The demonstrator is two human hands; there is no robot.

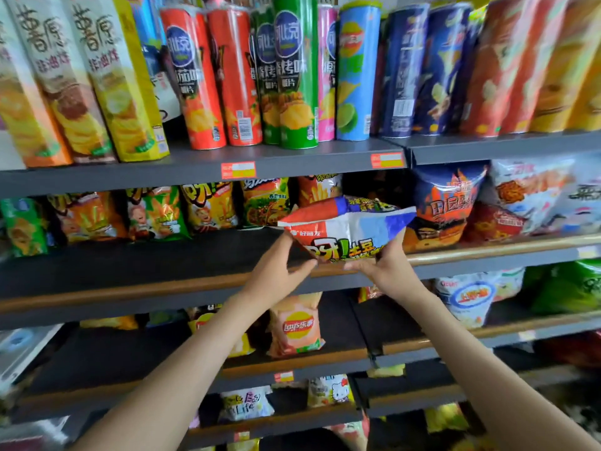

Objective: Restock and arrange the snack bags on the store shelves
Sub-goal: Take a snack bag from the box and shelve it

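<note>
Left of the grip, the dark shelf (113,258) lies bare in front of a row of orange and green bags (156,213) standing well back, with a wooden front rail (130,292) running along its lip. The left hand (276,271) pinches the lower left corner of the snack bag (351,226) between thumb and fingers. The bag hangs between both hands, tipped top-backward, just above the rail and in front of the stock behind it. It looks puffed with air, so it is probably light, soft and crackly. The film is likely slick and the contents brittle, so the flat seams and corners are the better places to hold, not the belly. The right hand (387,268) curls round the lower right edge, fingers on the printed face. Above the grip the upper shelf (309,161) caps the headroom, so the bag probably has to go in low and level. Just right of the grip a dark blue bag (445,206) stands close, so the free room is leftward and rearward.
</note>
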